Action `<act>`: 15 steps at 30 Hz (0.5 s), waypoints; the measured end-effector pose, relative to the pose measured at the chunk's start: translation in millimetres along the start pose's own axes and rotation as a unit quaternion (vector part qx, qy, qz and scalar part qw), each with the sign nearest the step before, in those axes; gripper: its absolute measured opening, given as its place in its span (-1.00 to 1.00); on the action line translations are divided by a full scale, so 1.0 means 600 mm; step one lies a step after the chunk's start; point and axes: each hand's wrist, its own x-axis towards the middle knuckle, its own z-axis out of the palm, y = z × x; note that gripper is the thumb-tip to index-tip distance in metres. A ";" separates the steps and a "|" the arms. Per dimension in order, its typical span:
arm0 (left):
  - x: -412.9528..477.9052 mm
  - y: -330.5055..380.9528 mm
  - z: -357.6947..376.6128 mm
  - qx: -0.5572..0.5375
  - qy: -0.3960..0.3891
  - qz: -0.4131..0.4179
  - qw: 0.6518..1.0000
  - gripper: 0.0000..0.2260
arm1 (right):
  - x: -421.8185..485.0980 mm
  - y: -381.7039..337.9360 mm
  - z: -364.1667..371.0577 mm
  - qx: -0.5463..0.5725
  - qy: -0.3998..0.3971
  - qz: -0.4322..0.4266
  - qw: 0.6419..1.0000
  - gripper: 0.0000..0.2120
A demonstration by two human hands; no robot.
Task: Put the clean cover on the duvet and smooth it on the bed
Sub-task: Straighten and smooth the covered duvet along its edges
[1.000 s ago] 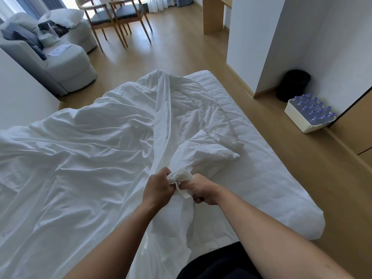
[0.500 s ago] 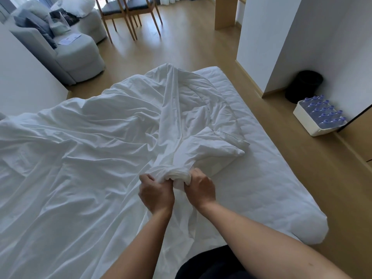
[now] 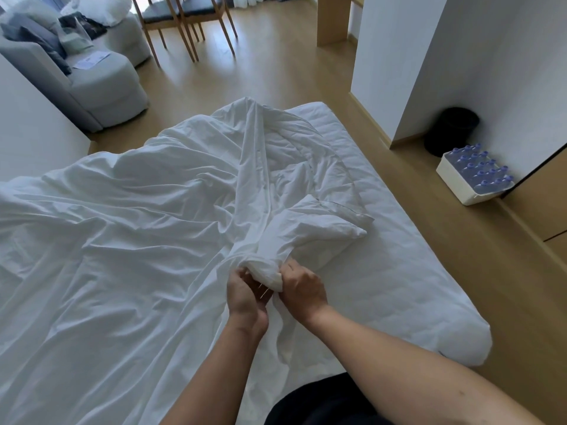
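A white duvet cover (image 3: 122, 240) lies crumpled over the left and middle of the bed (image 3: 399, 286). The quilted white duvet (image 3: 306, 167) shows bunched at the far middle, with one corner (image 3: 331, 222) folded out to the right. A bunched corner of white fabric (image 3: 267, 271) sits between my hands near the bed's front. My left hand (image 3: 245, 297) grips it from the left and my right hand (image 3: 302, 291) grips it from the right, fingers curled into the cloth. Thin ties seem to show between the hands.
A grey sofa (image 3: 92, 84) with pillows stands far left, wooden chairs (image 3: 184, 23) behind it. A black bin (image 3: 451, 130) and a white crate of water bottles (image 3: 475, 176) sit on the wood floor by the right wall. A white wall corner (image 3: 399, 72) juts in.
Both hands moved forward and lower onto the bed with the bunched corner. The hands shifted their hold around it; the fabric bundle now sits further between the fingers.
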 end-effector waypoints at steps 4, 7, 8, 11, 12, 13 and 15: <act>0.012 0.002 -0.002 0.116 -0.015 0.026 0.993 -0.76 | 0.000 -0.007 0.007 -0.027 0.009 -0.029 0.999 -0.72; 0.022 0.007 0.005 0.154 0.037 0.036 0.987 -0.94 | 0.004 -0.013 0.011 0.000 0.004 -0.025 1.000 -0.75; 0.021 0.011 0.008 0.149 0.042 0.033 0.987 -0.96 | 0.007 -0.011 0.009 0.017 -0.009 -0.016 1.000 -0.75; 0.029 0.009 0.002 0.110 0.043 0.017 0.993 -0.91 | 0.017 -0.008 -0.014 0.098 -0.132 0.031 0.986 -0.70; 0.026 0.007 0.001 0.099 0.043 0.015 0.994 -0.92 | 0.023 -0.006 -0.024 0.132 -0.179 0.052 0.973 -0.69; 0.026 0.003 0.000 0.088 0.044 0.016 0.995 -0.90 | 0.030 -0.001 -0.035 0.170 -0.228 0.073 0.956 -0.67; 0.024 -0.005 0.000 0.071 0.052 0.026 0.996 -0.87 | 0.046 0.017 -0.061 0.240 -0.330 0.091 0.908 -0.58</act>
